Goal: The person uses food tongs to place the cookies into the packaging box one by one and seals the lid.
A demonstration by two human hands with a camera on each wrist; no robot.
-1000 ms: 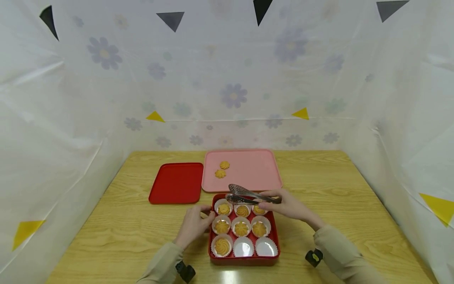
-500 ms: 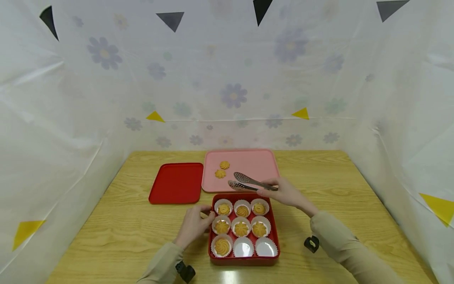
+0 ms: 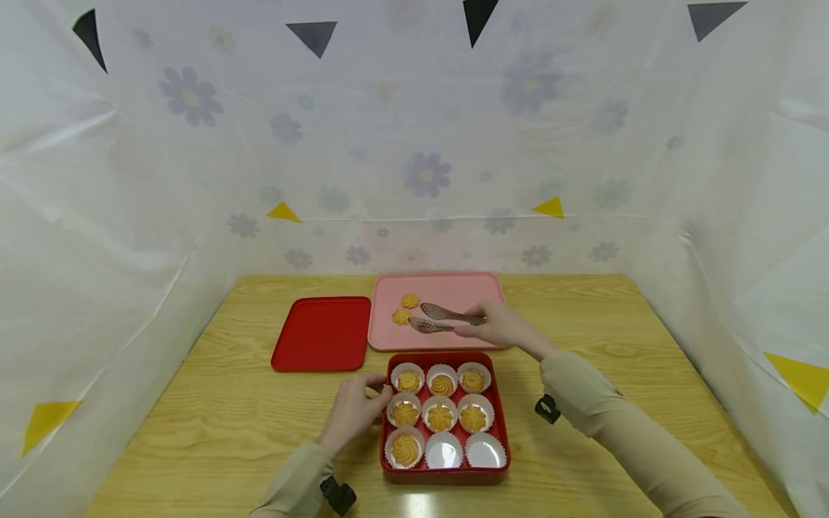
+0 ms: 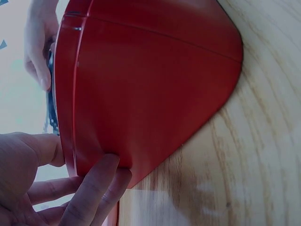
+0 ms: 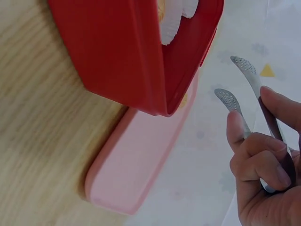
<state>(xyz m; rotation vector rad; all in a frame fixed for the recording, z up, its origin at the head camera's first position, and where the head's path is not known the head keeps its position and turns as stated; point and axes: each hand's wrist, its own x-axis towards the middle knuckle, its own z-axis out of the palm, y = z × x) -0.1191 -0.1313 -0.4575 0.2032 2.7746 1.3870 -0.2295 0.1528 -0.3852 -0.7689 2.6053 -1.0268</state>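
Note:
My right hand (image 3: 501, 325) grips metal tongs (image 3: 447, 314) with perforated ends, held over the pink tray (image 3: 453, 288). The tongs' two arms are spread, with nothing between the ends. Just left of them, two golden piped cookies (image 3: 401, 316) lie on that tray. My left hand (image 3: 352, 410) rests against the left side of a red box (image 3: 447, 476); in the left wrist view its fingers (image 4: 96, 188) touch the outer wall and the thumb meets the rim. White paper cups fill the box in rows. Several hold a cookie; two front cups (image 3: 444, 452) hold none.
A flat red square tray (image 3: 322, 334) lies left of the pink tray. Everything stands on a wood-grain table (image 3: 259, 432), with flower-printed sheeting (image 3: 427, 129) hanging behind and at the sides.
My right hand has moved away from me with the tongs, from above the back row of cups to above the pink tray near the cookies. The left hand has stayed on the box.

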